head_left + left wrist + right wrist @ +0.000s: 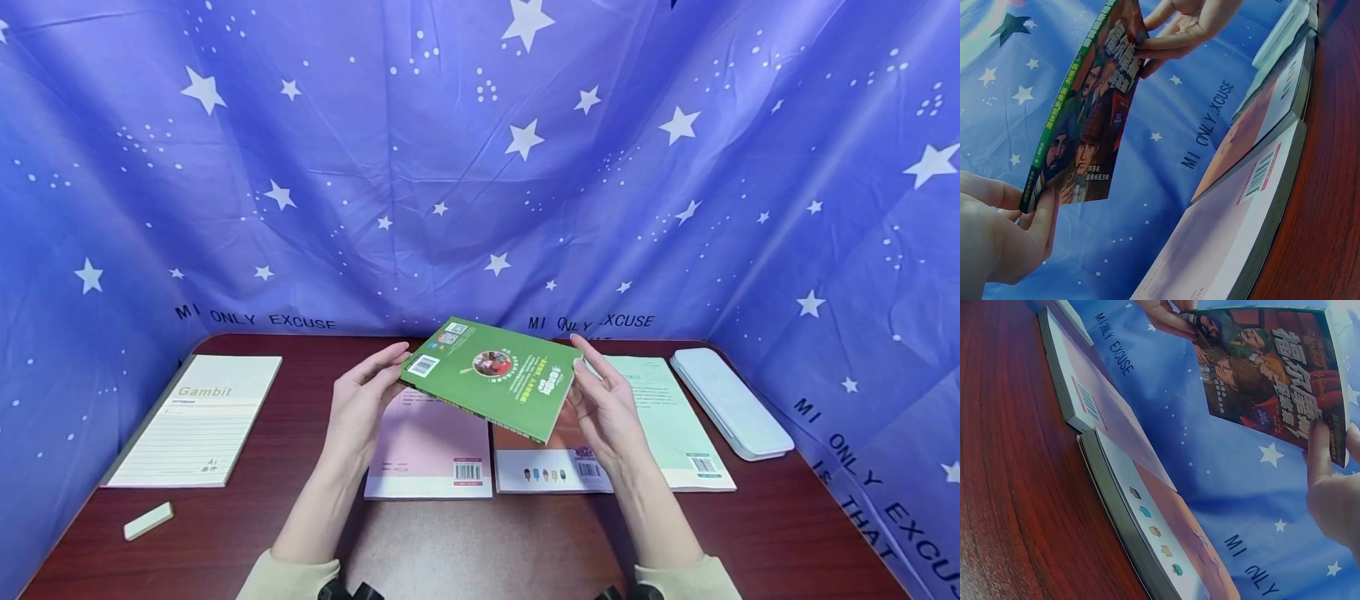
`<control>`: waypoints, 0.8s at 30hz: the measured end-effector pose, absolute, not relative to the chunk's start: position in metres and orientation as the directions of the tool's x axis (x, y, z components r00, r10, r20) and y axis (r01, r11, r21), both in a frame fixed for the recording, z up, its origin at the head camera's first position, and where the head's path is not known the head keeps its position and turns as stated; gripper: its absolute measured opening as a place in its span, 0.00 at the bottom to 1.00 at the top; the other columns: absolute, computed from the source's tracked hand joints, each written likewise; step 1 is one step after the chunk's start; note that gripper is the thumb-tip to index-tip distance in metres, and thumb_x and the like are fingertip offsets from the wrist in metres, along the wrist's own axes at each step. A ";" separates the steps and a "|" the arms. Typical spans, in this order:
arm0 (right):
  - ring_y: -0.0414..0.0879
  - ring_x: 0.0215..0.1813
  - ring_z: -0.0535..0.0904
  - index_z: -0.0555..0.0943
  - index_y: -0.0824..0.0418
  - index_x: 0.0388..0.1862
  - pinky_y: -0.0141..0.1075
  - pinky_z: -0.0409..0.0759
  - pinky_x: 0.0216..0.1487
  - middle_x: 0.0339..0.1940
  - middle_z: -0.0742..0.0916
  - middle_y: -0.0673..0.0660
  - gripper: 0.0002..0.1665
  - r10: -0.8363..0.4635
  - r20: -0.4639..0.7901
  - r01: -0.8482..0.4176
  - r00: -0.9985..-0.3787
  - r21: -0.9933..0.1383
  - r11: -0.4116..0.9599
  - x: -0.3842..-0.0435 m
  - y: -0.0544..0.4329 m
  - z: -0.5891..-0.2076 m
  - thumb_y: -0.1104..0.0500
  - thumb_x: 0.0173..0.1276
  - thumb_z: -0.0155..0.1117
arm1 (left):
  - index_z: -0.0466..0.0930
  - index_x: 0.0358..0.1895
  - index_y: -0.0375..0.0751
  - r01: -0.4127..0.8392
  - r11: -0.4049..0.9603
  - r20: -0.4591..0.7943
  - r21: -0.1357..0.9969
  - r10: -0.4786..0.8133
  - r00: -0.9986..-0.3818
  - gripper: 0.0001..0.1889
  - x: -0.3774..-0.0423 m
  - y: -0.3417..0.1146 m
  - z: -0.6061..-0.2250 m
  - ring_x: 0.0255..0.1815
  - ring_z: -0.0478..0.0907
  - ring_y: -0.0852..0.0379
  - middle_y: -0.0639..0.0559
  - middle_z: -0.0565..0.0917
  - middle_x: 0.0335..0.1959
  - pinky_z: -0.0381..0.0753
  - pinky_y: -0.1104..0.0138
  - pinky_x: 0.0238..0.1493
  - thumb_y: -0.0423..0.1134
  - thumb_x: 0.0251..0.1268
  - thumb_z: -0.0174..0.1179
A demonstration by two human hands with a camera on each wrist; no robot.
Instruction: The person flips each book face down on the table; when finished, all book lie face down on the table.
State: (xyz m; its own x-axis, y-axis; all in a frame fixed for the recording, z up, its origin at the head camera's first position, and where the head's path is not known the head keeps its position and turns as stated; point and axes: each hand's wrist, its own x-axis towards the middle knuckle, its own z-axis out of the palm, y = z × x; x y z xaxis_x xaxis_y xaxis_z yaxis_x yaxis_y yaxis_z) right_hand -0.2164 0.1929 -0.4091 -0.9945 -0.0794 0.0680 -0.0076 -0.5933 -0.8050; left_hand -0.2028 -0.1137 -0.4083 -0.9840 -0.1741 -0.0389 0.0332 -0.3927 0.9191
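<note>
A thin green book [502,383] is held up in the air above the desk, tilted, its back cover with a barcode facing up in the head view. Its illustrated front cover [1088,119] with several drawn faces shows from below in both wrist views. My left hand [365,408] pinches the left end between thumb and fingers. At the opposite end, my right hand [609,408] grips the edge the same way. Under it on the desk lie a pink book [427,458] and an orange-and-white book [551,473], each partly hidden by the green book or my right arm.
A pale green book [675,417] lies right of the orange one, beside a white case [731,404]. On the left are a Gambit notebook [202,425] and a small whitish block [148,521]. Blue star-printed cloth [465,167] hangs behind the dark red desk [300,450].
</note>
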 end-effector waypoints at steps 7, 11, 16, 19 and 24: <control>0.38 0.44 0.90 0.80 0.61 0.65 0.26 0.86 0.52 0.47 0.92 0.52 0.20 -0.036 0.014 0.011 -0.999 -0.789 -0.614 -0.217 0.191 -0.409 0.67 0.77 0.58 | 0.73 0.70 0.30 0.016 -0.402 -0.053 0.916 -0.158 -0.986 0.24 -0.204 -0.114 -0.409 0.50 0.85 0.65 0.51 0.86 0.52 0.86 0.72 0.56 0.24 0.72 0.54; 0.39 0.42 0.90 0.89 0.58 0.45 0.27 0.87 0.51 0.42 0.92 0.53 0.12 0.009 -0.004 -0.002 -1.000 -0.787 -0.618 -0.216 0.190 -0.410 0.67 0.77 0.58 | 0.70 0.73 0.32 -0.016 -0.422 -0.076 0.907 -0.127 -0.989 0.26 -0.205 -0.114 -0.408 0.53 0.85 0.66 0.41 0.82 0.64 0.85 0.72 0.59 0.24 0.72 0.54; 0.37 0.35 0.88 0.90 0.55 0.38 0.25 0.88 0.41 0.34 0.92 0.50 0.14 0.061 -0.042 -0.001 -0.997 -0.818 -0.575 -0.216 0.189 -0.409 0.64 0.78 0.58 | 0.68 0.75 0.34 -0.047 -0.437 -0.092 0.898 -0.083 -0.992 0.28 -0.205 -0.113 -0.406 0.59 0.80 0.65 0.41 0.81 0.65 0.84 0.73 0.60 0.25 0.72 0.55; 0.36 0.33 0.87 0.89 0.53 0.38 0.24 0.87 0.37 0.33 0.91 0.49 0.14 0.078 -0.054 0.005 -0.995 -0.848 -0.529 -0.216 0.187 -0.411 0.61 0.79 0.57 | 0.67 0.75 0.35 -0.053 -0.435 -0.095 0.899 -0.075 -0.993 0.29 -0.204 -0.115 -0.407 0.60 0.79 0.65 0.47 0.83 0.60 0.84 0.73 0.60 0.25 0.71 0.55; 0.34 0.30 0.83 0.87 0.52 0.46 0.22 0.84 0.32 0.34 0.90 0.47 0.13 0.095 -0.064 0.018 -0.993 -0.907 -0.420 -0.213 0.182 -0.414 0.58 0.82 0.54 | 0.67 0.75 0.37 -0.064 -0.416 -0.104 0.907 -0.075 -0.992 0.30 -0.202 -0.118 -0.409 0.53 0.82 0.67 0.58 0.86 0.50 0.84 0.75 0.54 0.25 0.70 0.57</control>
State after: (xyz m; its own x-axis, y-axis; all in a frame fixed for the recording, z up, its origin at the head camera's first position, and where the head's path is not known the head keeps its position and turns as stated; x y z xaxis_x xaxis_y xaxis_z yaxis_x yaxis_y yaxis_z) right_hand -0.2129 0.1818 -0.4143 -0.9935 0.0946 -0.0636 0.0181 -0.4198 -0.9074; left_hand -0.2019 -0.1181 -0.4093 -0.9918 -0.0747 -0.1041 -0.0638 -0.4165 0.9069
